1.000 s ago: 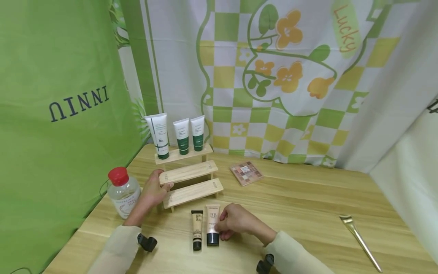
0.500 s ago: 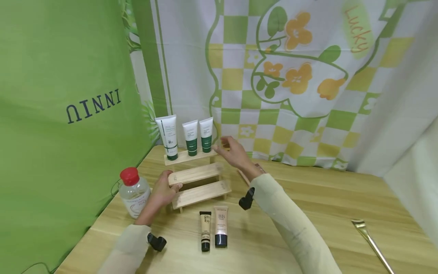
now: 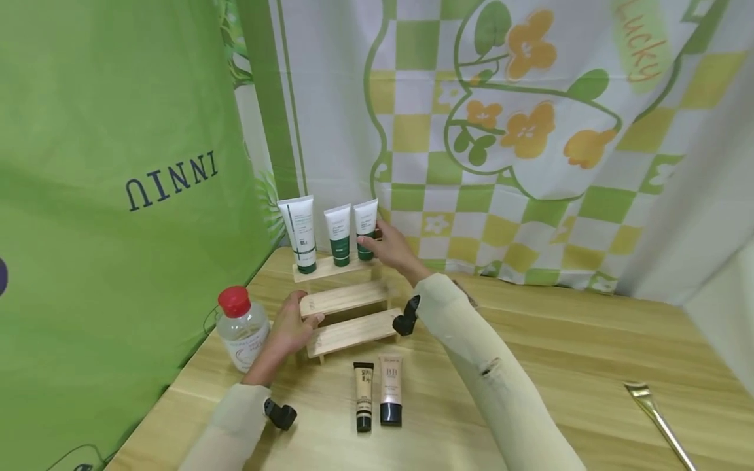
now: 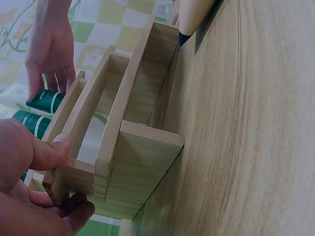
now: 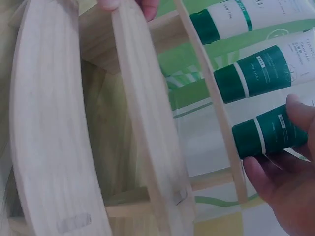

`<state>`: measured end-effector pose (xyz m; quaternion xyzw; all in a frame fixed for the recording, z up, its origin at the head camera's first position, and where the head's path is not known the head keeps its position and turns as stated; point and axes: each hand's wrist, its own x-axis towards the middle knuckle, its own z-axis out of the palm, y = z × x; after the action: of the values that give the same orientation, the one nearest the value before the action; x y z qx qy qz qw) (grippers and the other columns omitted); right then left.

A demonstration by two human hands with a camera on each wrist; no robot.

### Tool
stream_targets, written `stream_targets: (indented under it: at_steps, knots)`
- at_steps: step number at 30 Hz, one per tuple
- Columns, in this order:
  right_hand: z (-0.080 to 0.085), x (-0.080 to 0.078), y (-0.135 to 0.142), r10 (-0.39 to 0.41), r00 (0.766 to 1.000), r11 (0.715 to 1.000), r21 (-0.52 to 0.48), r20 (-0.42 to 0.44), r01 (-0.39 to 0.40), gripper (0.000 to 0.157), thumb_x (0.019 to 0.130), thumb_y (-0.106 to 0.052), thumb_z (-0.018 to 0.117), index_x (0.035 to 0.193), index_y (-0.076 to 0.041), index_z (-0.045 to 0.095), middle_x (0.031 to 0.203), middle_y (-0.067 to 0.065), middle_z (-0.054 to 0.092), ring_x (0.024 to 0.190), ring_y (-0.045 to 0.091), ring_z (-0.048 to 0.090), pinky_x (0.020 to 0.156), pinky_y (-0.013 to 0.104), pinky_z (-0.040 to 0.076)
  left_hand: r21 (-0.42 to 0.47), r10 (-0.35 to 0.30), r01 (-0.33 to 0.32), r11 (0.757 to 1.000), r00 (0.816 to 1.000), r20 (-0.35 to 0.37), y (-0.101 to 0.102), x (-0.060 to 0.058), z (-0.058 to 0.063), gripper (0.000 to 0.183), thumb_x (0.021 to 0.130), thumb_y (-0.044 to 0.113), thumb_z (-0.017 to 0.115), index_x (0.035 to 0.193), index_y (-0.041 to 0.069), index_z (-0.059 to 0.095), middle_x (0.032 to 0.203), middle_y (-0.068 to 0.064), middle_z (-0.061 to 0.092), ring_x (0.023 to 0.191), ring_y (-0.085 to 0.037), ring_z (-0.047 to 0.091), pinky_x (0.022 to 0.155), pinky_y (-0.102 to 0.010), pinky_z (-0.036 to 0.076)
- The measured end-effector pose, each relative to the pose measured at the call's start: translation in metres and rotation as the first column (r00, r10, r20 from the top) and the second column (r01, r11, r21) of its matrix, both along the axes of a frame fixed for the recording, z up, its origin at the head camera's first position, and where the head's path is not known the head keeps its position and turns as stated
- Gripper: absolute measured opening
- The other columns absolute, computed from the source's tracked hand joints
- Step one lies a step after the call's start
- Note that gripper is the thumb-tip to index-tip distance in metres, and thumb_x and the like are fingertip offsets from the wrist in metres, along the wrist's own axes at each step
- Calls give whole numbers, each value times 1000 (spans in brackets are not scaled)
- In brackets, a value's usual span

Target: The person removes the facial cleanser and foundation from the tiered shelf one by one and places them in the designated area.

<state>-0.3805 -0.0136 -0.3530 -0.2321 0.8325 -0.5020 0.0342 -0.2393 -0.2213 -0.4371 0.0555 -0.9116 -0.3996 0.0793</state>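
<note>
- Right hand (image 3: 393,248): pinching the rightmost green-and-white tube (image 3: 366,216), upright on the top tier (image 3: 326,270) of the wooden stand (image 3: 353,332).
- Left hand (image 3: 292,327): gripping the middle tier (image 3: 347,299).
- Risk: a sideways nudge could topple the neighbouring tube (image 3: 338,235); a loosened left grip, shift the stand.

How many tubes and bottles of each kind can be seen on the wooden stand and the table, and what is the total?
White-and-green tubes: 3
Black-capped tubes: 2
Red-capped bottle: 1
Total: 6
</note>
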Motion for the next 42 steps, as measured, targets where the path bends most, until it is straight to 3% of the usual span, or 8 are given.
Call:
stream_targets:
  at_steps: [8,11,14,20,27,31,34,42]
  knots:
    - [13,10,25,-38,999,990,-135,-17,35,41,97,-23,62,132,-5,52,119,17,60,108,30,60,88,45,55,-18,-9,8,1000,1000,-11,1,-5,2,62,91,17,68,140,-3,36,136,-28,47,127,-43,46,109,-54,35]
    - [21,27,41,-31,999,992,-126,-36,26,39,96,-23,63,129,-4,54,115,17,62,103,29,62,86,43,55,-20,-9,9,1000,1000,-3,0,-5,4,63,91,18,68,141,-3,35,138,-29,45,128,-44,45,110,-55,34]
    - [20,54,62,-10,999,997,-79,-33,7,39,95,-23,65,125,0,54,110,18,63,96,27,63,80,37,57,-20,-11,11,1000,1000,6,0,-6,5,64,91,19,68,142,-3,34,139,-29,44,129,-45,44,110,-55,34]
    - [-14,106,109,27,1000,996,83,-15,-26,33,92,-24,70,110,2,60,94,12,65,81,20,64,68,33,58,-15,-18,18,1000,1000,14,1,-6,6,64,92,18,67,142,-3,33,139,-30,43,129,-45,43,110,-55,34]
    - [-57,143,129,-1,977,979,200,214,-42,27,91,-22,71,94,3,62,74,7,65,60,20,67,59,40,58,-6,-21,21,1000,1000,9,1,-4,4,64,91,18,68,141,-4,34,138,-31,44,129,-46,43,110,-56,33]
    - [-71,154,126,-40,967,950,309,252,-41,28,88,-24,74,90,1,62,70,5,65,56,19,67,53,33,56,-16,-17,17,1000,1000,-1,0,-3,3,64,91,18,67,141,-5,34,137,-31,44,128,-46,44,110,-56,34]
    - [-79,159,123,-22,964,937,341,265,-73,28,87,-23,75,88,2,62,70,6,64,54,17,66,50,30,55,-21,-13,13,1000,1000,-5,-1,-3,2,64,91,17,67,141,-5,34,137,-31,45,127,-46,44,109,-56,34]
    - [-88,163,122,23,967,932,344,252,-112,26,88,-21,73,85,3,62,68,5,64,50,15,64,47,28,54,-12,-15,15,1000,1000,13,0,-2,1,64,92,18,67,142,-4,33,138,-31,45,128,-46,44,109,-56,34]
